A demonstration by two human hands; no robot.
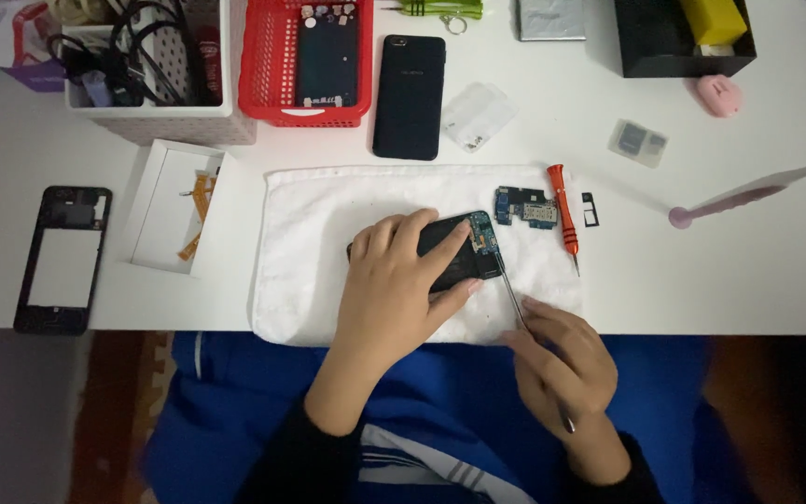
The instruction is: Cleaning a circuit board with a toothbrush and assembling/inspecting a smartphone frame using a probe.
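Pressing down flat, the left hand (394, 285) pins an opened dark phone (454, 252) against the white towel (300, 233) at frame centre, which cushions it and keeps it from sliding. The right hand (562, 369), lower right, is closed around a thin metal tool (513, 297) whose tip reaches the exposed blue board at the phone's right end. An orange screwdriver (562, 210) and a loose circuit board (526, 206) lie parked just above, on the towel's upper right.
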